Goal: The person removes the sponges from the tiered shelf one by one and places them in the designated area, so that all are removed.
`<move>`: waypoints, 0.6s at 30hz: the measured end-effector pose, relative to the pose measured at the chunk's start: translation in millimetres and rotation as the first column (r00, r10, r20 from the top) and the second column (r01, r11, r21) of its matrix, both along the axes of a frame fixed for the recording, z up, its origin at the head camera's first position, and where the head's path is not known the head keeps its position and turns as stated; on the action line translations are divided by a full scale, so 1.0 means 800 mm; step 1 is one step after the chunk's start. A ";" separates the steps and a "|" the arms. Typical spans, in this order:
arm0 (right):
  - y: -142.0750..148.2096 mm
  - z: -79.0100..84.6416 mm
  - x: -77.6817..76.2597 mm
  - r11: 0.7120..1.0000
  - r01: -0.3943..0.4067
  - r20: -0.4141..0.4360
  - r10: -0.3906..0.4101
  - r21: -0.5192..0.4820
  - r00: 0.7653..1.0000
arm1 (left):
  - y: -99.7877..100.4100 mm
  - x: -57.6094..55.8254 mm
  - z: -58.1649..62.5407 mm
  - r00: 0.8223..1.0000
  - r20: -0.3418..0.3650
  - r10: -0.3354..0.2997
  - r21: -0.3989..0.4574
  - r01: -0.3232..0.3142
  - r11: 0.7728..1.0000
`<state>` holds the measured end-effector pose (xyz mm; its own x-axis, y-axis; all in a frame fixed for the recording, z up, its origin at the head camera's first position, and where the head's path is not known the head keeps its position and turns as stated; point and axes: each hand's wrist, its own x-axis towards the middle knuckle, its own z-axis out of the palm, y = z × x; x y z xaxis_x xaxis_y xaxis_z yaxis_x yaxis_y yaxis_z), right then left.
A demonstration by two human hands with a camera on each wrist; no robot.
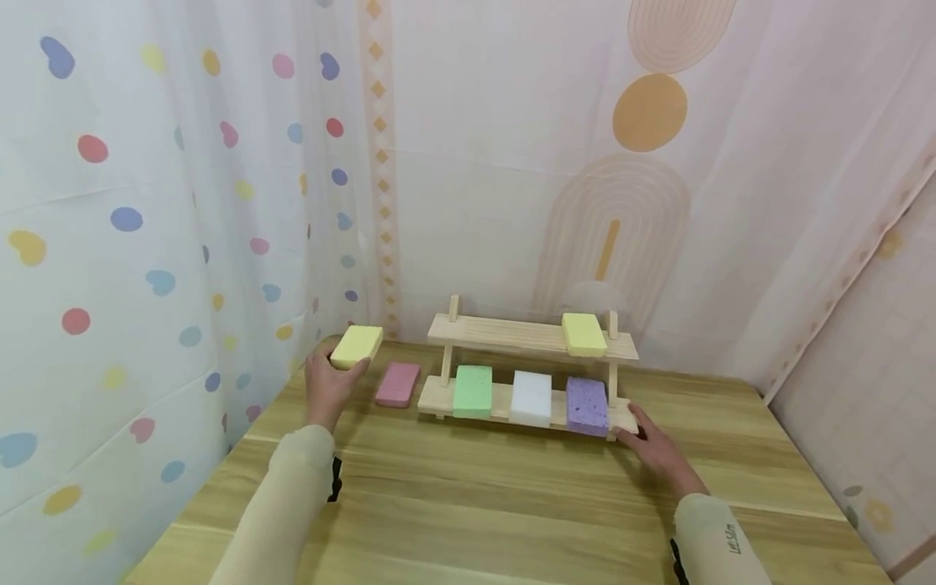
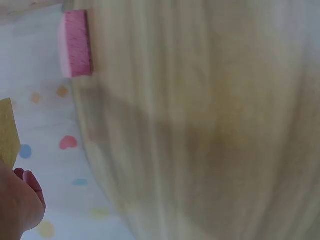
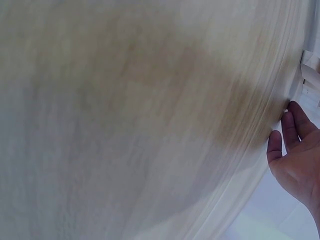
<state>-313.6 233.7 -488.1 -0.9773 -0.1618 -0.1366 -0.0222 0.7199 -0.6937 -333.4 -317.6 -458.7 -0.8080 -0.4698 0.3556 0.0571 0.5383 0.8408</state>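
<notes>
My left hand [image 1: 332, 382] grips a yellow sponge [image 1: 357, 346] above the table's back left. In the left wrist view, part of this yellow sponge [image 2: 8, 132] shows by the hand [image 2: 20, 202] at the left edge. A pink sponge [image 1: 398, 384] lies on the table just right of that hand. Green [image 1: 473, 391], white [image 1: 530, 398] and purple sponges [image 1: 587, 405] sit on the lower tier of a wooden two-tier rack [image 1: 504, 333]. Another yellow sponge [image 1: 583, 334] is on the upper tier's right. My right hand [image 1: 661, 451] is at the lower tier's right end, fingers loosely bent.
The rack stands near the back of the wood-grain table [image 1: 468, 504]. A dotted curtain [image 1: 146, 268] hangs along the left, and a patterned curtain [image 1: 483, 162] runs behind the rack. Another pale curtain [image 1: 870, 341] is at the right.
</notes>
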 end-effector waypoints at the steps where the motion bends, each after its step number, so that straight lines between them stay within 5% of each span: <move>1: 0.000 -0.001 -0.001 1.000 -0.001 -0.003 0.001 0.005 1.000 | -0.001 0.001 -0.002 1.000 0.003 0.004 -0.005 -0.004 1.000; 18: -0.002 0.003 0.004 1.000 0.004 0.001 -0.004 -0.017 1.000 | -0.002 0.001 -0.038 0.987 0.161 0.002 0.030 -0.006 1.000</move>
